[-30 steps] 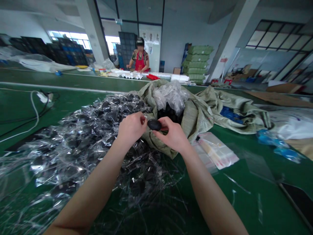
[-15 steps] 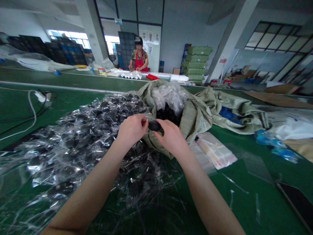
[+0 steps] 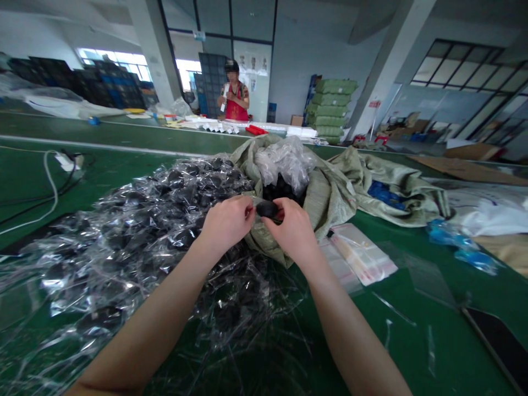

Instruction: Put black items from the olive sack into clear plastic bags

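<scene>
Together, both hands (image 3: 262, 223) nearly level.

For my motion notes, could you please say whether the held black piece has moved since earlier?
Yes, slightly: the held black piece has shifted to the right against the open sack behind it.

my left hand (image 3: 229, 221) and right hand (image 3: 296, 226) slightly farther right, smooth black oval piece (image 3: 267, 209) shifted with them, red-aproned person (image 3: 237, 104) now holding up a narrow white strip (image 3: 225, 97)

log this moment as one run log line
left hand: fingertips closed by black piece | right hand: holds black piece | left: bagged pile | ahead: open sack | right: clear bags
</scene>
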Demonstrator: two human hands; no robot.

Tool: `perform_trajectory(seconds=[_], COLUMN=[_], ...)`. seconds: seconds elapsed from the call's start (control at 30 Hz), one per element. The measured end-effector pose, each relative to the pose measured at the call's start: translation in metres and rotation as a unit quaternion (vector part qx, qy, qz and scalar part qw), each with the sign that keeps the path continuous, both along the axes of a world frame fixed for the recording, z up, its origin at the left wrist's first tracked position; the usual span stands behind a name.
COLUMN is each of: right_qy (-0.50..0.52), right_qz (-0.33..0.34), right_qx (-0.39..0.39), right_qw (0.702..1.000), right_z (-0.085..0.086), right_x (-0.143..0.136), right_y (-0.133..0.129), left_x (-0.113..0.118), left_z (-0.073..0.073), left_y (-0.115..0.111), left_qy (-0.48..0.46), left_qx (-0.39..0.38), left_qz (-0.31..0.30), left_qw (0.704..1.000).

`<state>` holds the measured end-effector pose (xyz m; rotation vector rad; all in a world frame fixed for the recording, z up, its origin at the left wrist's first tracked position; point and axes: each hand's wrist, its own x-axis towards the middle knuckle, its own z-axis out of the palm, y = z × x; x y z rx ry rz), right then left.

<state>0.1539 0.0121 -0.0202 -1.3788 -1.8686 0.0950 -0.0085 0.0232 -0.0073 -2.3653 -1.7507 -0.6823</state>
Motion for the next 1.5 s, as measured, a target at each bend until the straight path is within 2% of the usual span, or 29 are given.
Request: perform_trajectory(seconds=[0.17, 0.43, 0.57, 0.73, 0.9, 1.07, 1.2, 1.43, 1.5], right_qy=[0.016, 0.076, 0.121, 0.138, 0.228, 0.324, 0.368, 0.366, 0.331], right_qz=[0.004, 0.000, 0.021, 0.053, 0.103, 0.143, 0.106, 0.034, 0.019], right_qx=[0.038, 0.037, 0.015, 0.042, -0.023, -0.105, -0.125, -0.126, -0.120], right_qw=[0.999, 0.996, 0.992, 0.988, 0.968, 0.929, 0.915, 0.922, 0.936], right_z=[-0.004, -0.014, -0.013, -0.010, -0.008, -0.007, -0.011, -0.017, -0.014], right_x=[-0.001, -0.003, -0.003, -0.003, 0.000, 0.005, 0.004, 0.004, 0.006], right_y=[-0.001, 0.006, 0.009, 0.008, 0.009, 0.015, 0.021, 0.028, 0.031], left_x=[0.000, 0.005, 0.005, 0.007, 0.011, 0.011, 0.013, 0.019, 0.020], left_z=[0.000, 0.001, -0.001, -0.004, -0.004, -0.004, -0.005, -0.009, -0.008], left_y=[0.001, -0.002, -0.002, 0.000, 0.000, 0.001, 0.002, 0.007, 0.013], left_qy=[-0.013, -0.032, -0.037, -0.074, -0.099, -0.102, -0.108, -0.132, -0.134], left_qx=[0.017, 0.061, 0.051, 0.021, 0.005, -0.002, -0.013, -0.036, -0.054], left_qz=[0.013, 0.004, -0.012, -0.020, -0.009, 0.000, -0.007, 0.009, 0.016], left_qw=[1.000, 0.998, 0.998, 0.997, 0.995, 0.995, 0.994, 0.991, 0.989])
